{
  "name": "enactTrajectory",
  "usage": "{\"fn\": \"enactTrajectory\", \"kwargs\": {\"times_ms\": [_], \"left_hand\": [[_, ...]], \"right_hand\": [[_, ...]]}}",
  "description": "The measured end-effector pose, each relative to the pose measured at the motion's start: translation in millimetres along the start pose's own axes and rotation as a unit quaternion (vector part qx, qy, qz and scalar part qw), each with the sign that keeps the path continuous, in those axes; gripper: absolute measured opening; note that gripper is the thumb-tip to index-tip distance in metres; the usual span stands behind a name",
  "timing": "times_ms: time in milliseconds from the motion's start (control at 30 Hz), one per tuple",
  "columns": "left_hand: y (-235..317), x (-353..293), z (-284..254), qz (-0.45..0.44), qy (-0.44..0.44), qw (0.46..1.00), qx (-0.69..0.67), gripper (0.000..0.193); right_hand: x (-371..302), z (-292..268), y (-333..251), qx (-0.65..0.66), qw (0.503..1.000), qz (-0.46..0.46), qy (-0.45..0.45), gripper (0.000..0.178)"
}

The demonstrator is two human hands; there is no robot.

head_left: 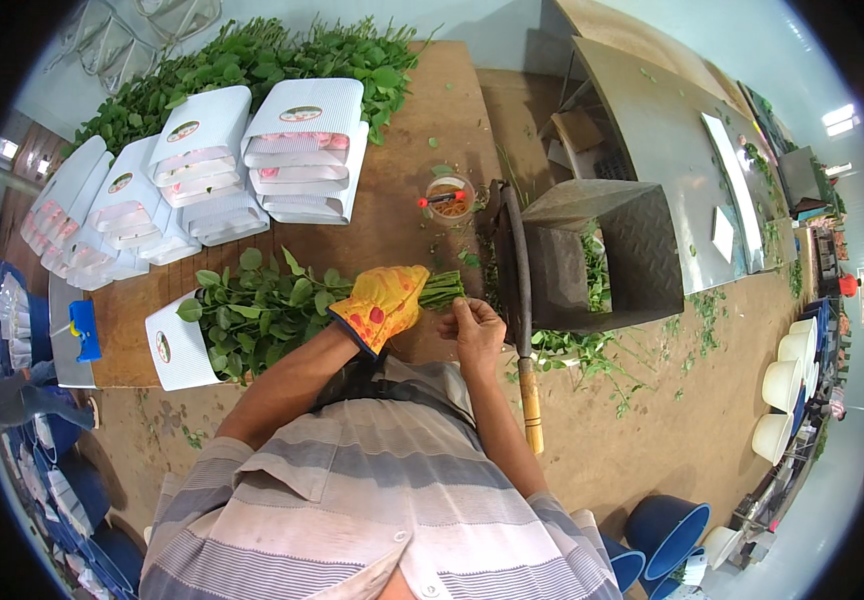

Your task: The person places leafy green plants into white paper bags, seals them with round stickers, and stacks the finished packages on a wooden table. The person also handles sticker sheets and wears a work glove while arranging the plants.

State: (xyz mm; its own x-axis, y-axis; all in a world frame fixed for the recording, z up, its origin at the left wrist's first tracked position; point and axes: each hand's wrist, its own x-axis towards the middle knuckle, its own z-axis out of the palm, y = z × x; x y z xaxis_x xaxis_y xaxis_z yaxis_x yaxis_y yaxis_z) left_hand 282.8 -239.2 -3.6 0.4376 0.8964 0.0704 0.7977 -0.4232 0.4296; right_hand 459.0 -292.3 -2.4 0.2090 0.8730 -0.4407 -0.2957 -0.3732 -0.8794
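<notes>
My left hand (387, 305), in a yellow glove with red spots, is closed round the stems of a leafy bunch (272, 310) lying on the wooden table. A white corrugated sleeve (177, 342) wraps the bunch's far left end; the blooms inside are hidden. The cut stem ends (442, 290) stick out to the right of the glove. Beside them, my bare right hand (475, 325) has its thumb and fingers pinched together. Whatever lies in that pinch is too small to name. Just right of this hand stands a long cutter blade (525, 260) with a wooden handle (531, 405).
Stacked wrapped bunches (302, 150) with pink blooms fill the table's back left, foliage behind them. A tub of rubber bands (449, 200) carries a red-and-black tool. Right of the cutter is an open metal chute (602, 250). A blue tape dispenser (84, 330) sits at the left edge.
</notes>
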Motion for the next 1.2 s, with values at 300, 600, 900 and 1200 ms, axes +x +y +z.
{"fn": "enactTrajectory", "kwargs": {"times_ms": [300,600,900,1200], "left_hand": [[3,-1,6,0.007,0.01,1.0,-0.027,0.026],[21,-20,7,0.017,-0.044,0.994,-0.1,0.025],[2,-11,-72,0.04,0.08,0.996,0.01,0.038],[-4,7,-9,0.111,0.007,0.993,-0.029,0.037]], "right_hand": [[-15,17,9,-0.117,0.991,0.057,-0.025,0.017],[30,25,-52,-0.489,0.794,-0.252,-0.258,0.015],[28,-5,36,0.04,0.966,0.221,-0.127,0.04],[-12,81,-91,-0.554,0.722,-0.331,-0.247,0.031]]}}
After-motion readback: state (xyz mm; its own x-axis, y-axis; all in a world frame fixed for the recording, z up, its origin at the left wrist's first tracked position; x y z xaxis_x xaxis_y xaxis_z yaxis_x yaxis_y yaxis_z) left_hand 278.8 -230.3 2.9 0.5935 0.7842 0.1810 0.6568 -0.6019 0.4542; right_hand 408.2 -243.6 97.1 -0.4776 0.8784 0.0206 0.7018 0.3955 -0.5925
